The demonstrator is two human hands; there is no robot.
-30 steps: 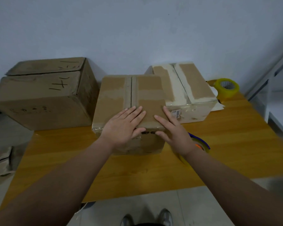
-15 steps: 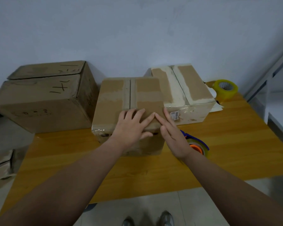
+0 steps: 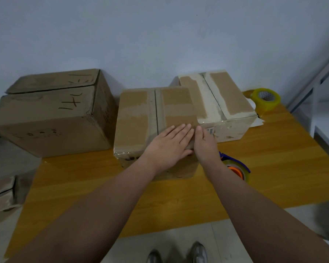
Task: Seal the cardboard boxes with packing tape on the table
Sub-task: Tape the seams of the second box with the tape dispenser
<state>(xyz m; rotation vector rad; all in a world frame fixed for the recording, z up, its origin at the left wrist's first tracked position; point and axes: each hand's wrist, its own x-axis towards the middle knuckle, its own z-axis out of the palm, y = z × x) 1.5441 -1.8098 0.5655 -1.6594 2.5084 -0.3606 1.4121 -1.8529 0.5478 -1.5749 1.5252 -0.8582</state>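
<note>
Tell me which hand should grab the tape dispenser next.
Right, probably. The tape dispenser lies on the table close beside the right hand, right of the middle box. The left hand lies flat on the box top and can steady it.

Illegible black scrawl on large box, unreadable label on pale box

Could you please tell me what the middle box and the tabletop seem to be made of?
Middle box: brown cardboard, matte, with glossy clear tape wrinkling at its front edge. Tabletop: probably wood-grain laminate, smooth, slight sheen; could be varnished wood.
</note>
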